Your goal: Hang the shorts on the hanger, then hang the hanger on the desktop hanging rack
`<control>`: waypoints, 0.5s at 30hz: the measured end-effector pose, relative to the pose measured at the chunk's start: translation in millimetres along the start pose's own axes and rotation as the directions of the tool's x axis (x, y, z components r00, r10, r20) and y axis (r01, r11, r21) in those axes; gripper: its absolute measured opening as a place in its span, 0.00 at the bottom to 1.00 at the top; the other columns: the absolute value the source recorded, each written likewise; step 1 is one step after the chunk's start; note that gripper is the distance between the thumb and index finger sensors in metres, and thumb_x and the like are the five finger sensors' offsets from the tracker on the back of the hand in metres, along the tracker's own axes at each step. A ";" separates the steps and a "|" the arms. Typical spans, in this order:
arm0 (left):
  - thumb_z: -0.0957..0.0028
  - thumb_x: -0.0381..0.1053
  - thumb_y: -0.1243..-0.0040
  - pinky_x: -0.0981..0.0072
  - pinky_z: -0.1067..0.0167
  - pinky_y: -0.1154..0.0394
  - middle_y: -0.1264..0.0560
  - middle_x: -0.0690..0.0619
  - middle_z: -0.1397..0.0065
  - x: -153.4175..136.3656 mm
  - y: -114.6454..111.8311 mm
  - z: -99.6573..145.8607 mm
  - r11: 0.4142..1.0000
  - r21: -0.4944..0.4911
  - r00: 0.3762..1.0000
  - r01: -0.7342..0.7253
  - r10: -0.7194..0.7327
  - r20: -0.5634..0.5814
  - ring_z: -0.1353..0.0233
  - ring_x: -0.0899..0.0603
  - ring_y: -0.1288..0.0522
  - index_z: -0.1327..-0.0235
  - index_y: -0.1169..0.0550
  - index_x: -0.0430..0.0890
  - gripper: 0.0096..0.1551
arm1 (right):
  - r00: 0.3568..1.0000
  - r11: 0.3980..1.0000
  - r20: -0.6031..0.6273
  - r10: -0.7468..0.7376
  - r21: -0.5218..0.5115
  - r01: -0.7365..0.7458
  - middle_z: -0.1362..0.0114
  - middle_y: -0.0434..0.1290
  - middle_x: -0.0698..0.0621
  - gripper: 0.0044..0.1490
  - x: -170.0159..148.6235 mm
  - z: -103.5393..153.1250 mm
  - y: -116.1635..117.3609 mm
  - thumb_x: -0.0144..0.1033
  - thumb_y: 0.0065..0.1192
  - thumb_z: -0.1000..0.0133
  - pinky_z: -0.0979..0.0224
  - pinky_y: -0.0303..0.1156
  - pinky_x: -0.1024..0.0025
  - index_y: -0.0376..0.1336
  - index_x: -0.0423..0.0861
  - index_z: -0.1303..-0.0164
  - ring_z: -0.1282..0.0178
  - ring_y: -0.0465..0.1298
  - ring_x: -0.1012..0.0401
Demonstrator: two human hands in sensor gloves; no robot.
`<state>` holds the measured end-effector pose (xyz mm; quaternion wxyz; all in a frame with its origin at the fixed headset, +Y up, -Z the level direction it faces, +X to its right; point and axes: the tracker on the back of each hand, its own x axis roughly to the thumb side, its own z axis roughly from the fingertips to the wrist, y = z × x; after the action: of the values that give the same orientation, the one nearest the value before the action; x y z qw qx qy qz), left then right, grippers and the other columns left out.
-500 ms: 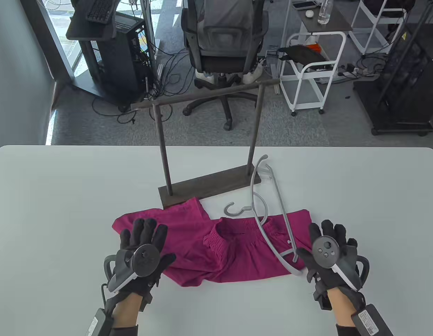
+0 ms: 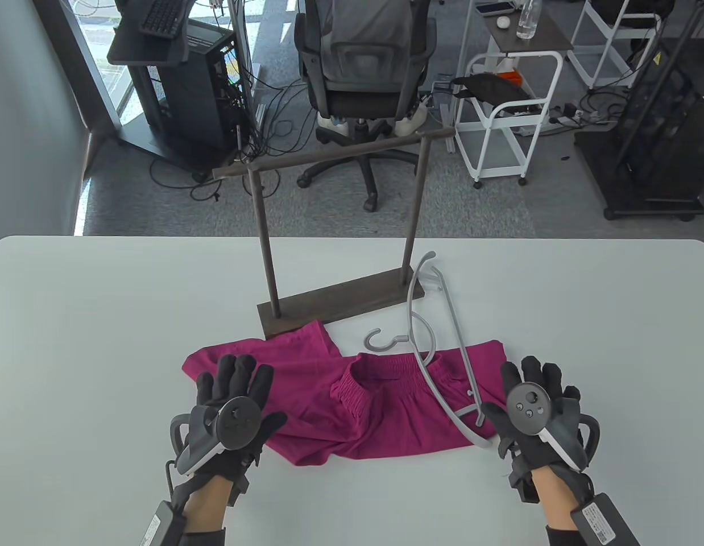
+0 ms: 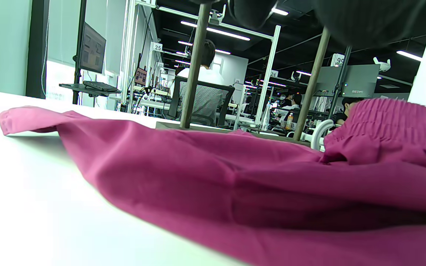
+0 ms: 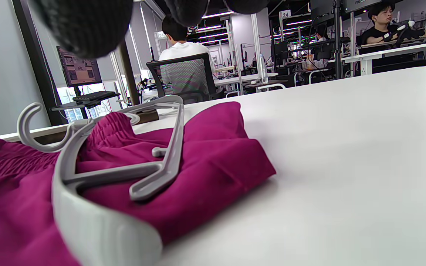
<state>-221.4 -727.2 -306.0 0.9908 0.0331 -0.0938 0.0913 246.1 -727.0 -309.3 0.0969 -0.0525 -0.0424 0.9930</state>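
Observation:
Magenta shorts (image 2: 352,398) lie crumpled on the white table (image 2: 102,318), waistband up in the middle. A grey plastic hanger (image 2: 443,352) lies across their right half, hook (image 2: 380,339) pointing left. The dark wooden rack (image 2: 340,227) stands just behind the shorts. My left hand (image 2: 235,398) lies flat, fingers straight, on the shorts' left part. My right hand (image 2: 537,398) lies flat on the table by the shorts' right edge, thumb close to the hanger's near end. The left wrist view shows the shorts (image 3: 235,184) and rack posts (image 3: 194,66); the right wrist view shows the hanger (image 4: 124,170) on the shorts (image 4: 213,155).
The rack's base (image 2: 340,304) touches the shorts' far edge. Beyond the table are an office chair (image 2: 363,74), a white cart (image 2: 505,114) and a black computer stand (image 2: 176,85). Bare table stretches left, right and in front of the shorts.

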 end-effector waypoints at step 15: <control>0.61 0.71 0.44 0.30 0.26 0.59 0.56 0.49 0.15 0.4 3.1 -2.7 1.000 0.012 1.000 0.008 -0.008 0.001 0.14 0.36 0.58 0.20 0.42 0.53 0.54 | 0.996 0.997 0.048 -0.075 0.006 0.074 0.16 0.50 0.39 0.41 34.8 -1.1 2.8 0.56 0.63 0.50 0.27 0.52 0.23 0.62 0.46 0.31 0.20 0.51 0.35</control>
<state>-221.0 -723.9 -308.4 0.9910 0.0393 -0.0936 0.0877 211.8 -722.8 -313.9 0.1330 -0.0269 -0.0447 0.9897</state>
